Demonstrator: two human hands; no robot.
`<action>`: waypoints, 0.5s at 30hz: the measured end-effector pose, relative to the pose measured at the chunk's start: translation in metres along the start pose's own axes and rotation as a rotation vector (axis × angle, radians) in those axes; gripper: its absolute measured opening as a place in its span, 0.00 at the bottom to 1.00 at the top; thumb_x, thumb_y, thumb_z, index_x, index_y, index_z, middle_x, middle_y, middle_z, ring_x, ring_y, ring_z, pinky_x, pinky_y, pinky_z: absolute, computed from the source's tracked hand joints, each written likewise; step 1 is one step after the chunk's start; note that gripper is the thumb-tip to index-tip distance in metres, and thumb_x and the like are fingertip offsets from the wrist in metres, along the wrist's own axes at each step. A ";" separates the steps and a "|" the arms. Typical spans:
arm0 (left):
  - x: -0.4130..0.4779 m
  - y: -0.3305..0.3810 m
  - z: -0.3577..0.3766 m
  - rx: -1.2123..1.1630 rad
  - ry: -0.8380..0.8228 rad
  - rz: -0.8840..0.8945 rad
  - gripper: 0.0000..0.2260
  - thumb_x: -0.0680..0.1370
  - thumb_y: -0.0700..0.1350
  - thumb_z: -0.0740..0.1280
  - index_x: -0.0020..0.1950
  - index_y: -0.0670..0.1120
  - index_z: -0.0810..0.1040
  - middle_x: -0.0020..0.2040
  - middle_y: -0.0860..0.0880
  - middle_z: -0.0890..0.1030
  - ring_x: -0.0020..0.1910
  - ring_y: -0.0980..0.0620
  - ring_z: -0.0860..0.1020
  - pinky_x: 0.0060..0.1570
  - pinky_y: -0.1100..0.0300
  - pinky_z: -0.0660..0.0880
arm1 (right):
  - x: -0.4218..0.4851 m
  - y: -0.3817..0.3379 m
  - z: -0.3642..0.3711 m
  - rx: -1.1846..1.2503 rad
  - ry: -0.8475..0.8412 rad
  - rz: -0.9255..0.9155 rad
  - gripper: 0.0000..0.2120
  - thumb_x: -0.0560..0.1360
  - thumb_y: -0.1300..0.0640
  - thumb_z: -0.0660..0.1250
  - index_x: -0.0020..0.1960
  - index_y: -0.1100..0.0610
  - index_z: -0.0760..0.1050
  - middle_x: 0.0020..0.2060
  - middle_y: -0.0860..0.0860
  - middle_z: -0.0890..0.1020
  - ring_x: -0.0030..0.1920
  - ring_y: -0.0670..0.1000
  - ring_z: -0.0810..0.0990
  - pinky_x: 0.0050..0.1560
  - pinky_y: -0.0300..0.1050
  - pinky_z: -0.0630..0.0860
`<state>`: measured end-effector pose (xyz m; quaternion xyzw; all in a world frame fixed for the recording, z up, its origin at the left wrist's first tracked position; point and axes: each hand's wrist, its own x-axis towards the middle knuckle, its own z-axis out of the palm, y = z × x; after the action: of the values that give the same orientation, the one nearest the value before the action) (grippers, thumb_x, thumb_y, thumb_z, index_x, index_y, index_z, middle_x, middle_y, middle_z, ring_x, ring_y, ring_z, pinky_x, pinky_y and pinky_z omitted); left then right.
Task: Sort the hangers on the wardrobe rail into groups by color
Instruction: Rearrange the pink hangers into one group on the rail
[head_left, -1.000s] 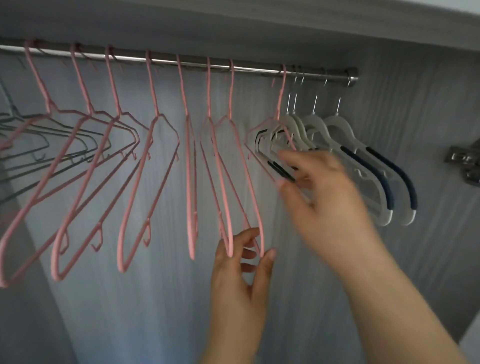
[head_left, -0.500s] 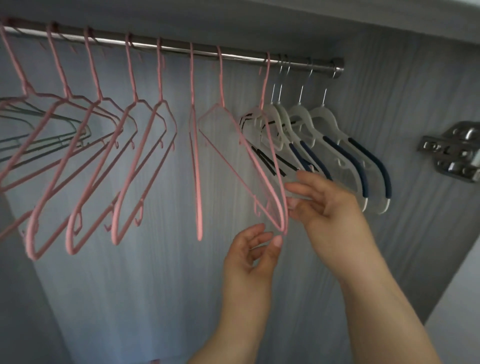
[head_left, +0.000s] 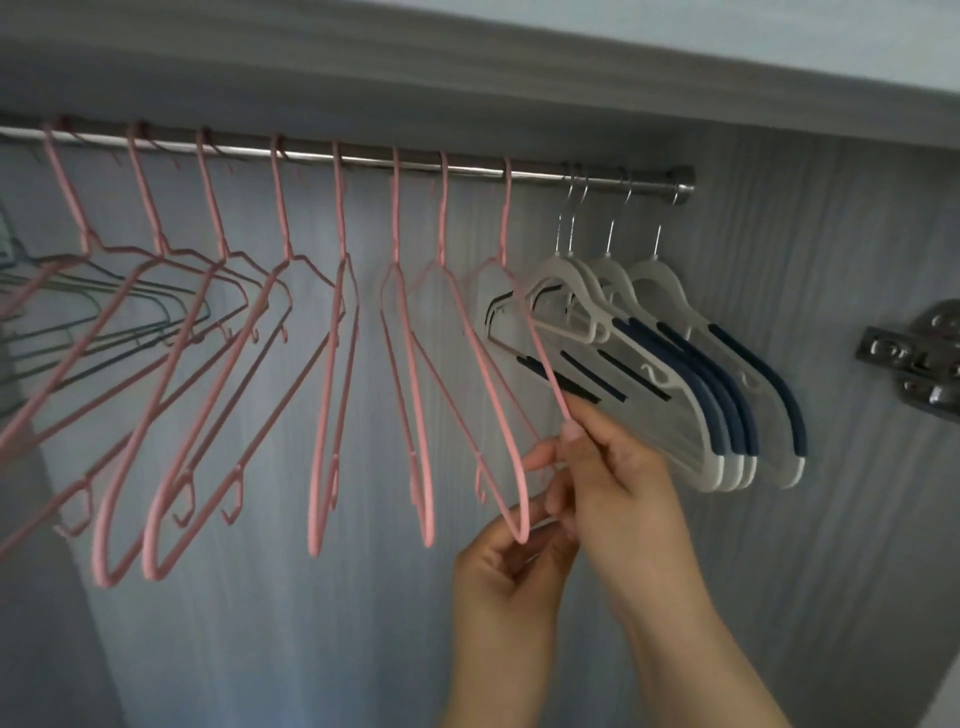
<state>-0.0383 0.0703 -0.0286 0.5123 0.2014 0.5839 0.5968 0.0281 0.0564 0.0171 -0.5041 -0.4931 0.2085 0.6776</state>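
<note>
Left of the white hangers (head_left: 597, 291), right hand (head_left: 618, 483) pinches the slanting last pink hanger (head_left: 541, 348); left hand (head_left: 498, 577) seemingly grips its neighbour (head_left: 442, 223).

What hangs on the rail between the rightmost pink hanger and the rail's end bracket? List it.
Four white hangers with navy grips hang between the rightmost pink hanger and the end bracket, seen in the head view.

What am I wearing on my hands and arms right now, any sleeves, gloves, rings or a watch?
Nothing shows. The left hand and right hand are bare, no gloves or rings. The left forearm and right forearm are bare to the frame's edge: no sleeve, watch or bracelet. The visible nails look short and unpainted.
</note>
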 end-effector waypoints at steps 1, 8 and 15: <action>0.000 0.001 -0.001 0.003 0.006 -0.002 0.17 0.69 0.25 0.66 0.35 0.47 0.84 0.32 0.51 0.85 0.34 0.59 0.81 0.34 0.71 0.75 | 0.001 0.000 0.002 0.000 0.008 -0.009 0.19 0.79 0.61 0.54 0.46 0.40 0.77 0.28 0.46 0.77 0.20 0.43 0.70 0.22 0.32 0.66; 0.001 -0.002 -0.009 0.000 0.046 0.013 0.11 0.62 0.35 0.69 0.37 0.49 0.84 0.32 0.47 0.85 0.33 0.56 0.82 0.32 0.70 0.75 | -0.002 -0.002 0.012 0.095 -0.043 0.062 0.17 0.80 0.61 0.51 0.49 0.44 0.75 0.26 0.46 0.72 0.17 0.49 0.74 0.18 0.31 0.64; -0.002 -0.009 -0.012 0.022 0.038 0.017 0.15 0.61 0.38 0.67 0.41 0.54 0.84 0.35 0.51 0.85 0.36 0.57 0.83 0.35 0.70 0.75 | 0.000 0.007 0.015 -0.026 -0.016 0.034 0.17 0.80 0.58 0.53 0.50 0.36 0.72 0.28 0.46 0.76 0.31 0.62 0.78 0.34 0.47 0.75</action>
<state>-0.0448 0.0754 -0.0417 0.5095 0.2147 0.5961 0.5822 0.0166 0.0664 0.0105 -0.5196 -0.4926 0.2173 0.6634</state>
